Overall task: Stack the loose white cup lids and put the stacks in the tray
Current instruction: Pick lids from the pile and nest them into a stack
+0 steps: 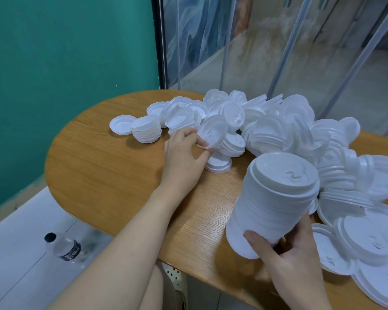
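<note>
Beyond the left hand point(184, 151), pinching one tilted loose lid point(211, 133) off the pile point(300, 130); up-right of the right hand point(287, 249), wrapped round the base of the tall stack point(276, 198), leaning away. Next likely: carry rightward, cap the stack. No tray visible.

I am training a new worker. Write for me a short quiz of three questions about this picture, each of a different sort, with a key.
1. True or false: the right hand holds a tall stack of white plastic cup lids.
2. What does the left hand pinch? A) one loose white lid B) a bottle C) a tray
3. Fill in: the clear plastic bottle with a black cap lies on the ____, below the rounded wooden table.

Key: 1 true; 2 A; 3 floor.
</note>
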Tool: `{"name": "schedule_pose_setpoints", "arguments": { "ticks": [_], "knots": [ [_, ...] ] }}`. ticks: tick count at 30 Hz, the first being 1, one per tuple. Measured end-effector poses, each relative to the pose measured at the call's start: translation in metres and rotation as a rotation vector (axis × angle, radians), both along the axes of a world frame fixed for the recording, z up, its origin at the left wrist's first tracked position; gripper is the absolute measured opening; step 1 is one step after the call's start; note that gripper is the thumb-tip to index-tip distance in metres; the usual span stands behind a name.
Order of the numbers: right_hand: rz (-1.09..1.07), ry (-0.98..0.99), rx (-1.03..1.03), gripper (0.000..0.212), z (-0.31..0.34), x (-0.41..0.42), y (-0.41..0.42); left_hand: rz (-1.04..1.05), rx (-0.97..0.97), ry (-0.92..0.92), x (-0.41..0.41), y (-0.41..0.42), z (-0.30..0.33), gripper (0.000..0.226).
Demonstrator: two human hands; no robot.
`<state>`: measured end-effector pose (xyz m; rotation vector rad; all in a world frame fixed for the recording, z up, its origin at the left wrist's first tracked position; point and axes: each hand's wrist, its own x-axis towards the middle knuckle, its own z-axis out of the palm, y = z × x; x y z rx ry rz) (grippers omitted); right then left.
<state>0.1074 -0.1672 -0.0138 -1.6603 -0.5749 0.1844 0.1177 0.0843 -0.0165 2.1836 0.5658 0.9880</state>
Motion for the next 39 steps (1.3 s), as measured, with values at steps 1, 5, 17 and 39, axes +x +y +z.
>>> {"name": "schedule_pose_setpoints", "arguments": {
  "ticks": [1,5,17,39],
  "knots": [
    [-0.001,-0.001,0.001,0.09,0.0,0.0,0.0,-0.025,-0.109,-0.02,-0.006,-0.001,0.003,0.015],
    [0.01,-0.008,-0.006,0.093,-0.001,0.0,-0.001,-0.072,-0.425,-0.051,-0.023,0.001,0.005,0.01],
    [0.008,0.003,0.0,0.086,-0.003,0.001,-0.003,0.035,-0.177,0.435,-0.031,0.017,-0.009,0.064],
    [0.025,0.048,0.036,0.079,-0.004,0.003,-0.005,-0.153,-0.181,0.321,-0.055,-0.01,0.041,0.072]
  ]
}}
